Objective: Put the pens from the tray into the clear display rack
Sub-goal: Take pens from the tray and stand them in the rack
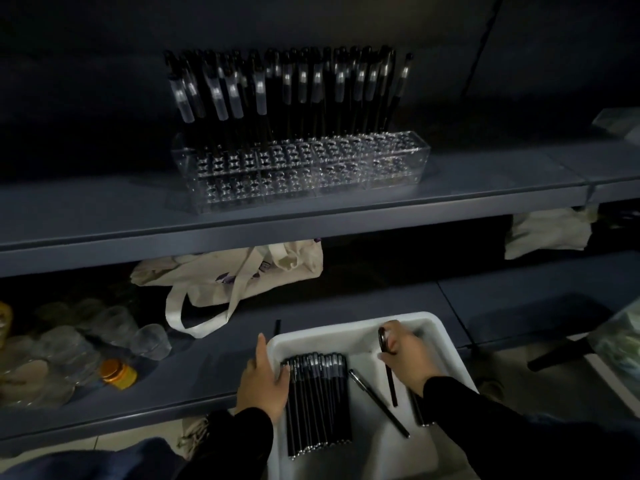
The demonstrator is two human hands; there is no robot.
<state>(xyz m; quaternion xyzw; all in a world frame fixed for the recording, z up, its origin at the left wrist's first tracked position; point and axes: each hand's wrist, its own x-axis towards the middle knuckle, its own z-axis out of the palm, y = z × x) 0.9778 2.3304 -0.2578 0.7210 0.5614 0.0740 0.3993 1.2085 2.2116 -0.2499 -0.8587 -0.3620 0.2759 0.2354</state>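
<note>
A white tray (349,329) sits at the front of the lower shelf. In it lies a row of several black pens (317,403) side by side, plus one loose pen (379,403) lying slantwise. My left hand (265,382) rests on the tray's left rim, fingers touching the row of pens. My right hand (407,358) holds one black pen (389,372) inside the tray. The clear display rack (301,171) stands on the upper shelf, its back rows filled with several upright black pens (284,88); its front holes stand open.
A cream tote bag (235,275) lies on the lower shelf behind the tray. Clear plastic cups (114,327) and a gold-lidded jar (117,374) sit at the left. White cloth (550,233) hangs at the right under the upper shelf (104,216).
</note>
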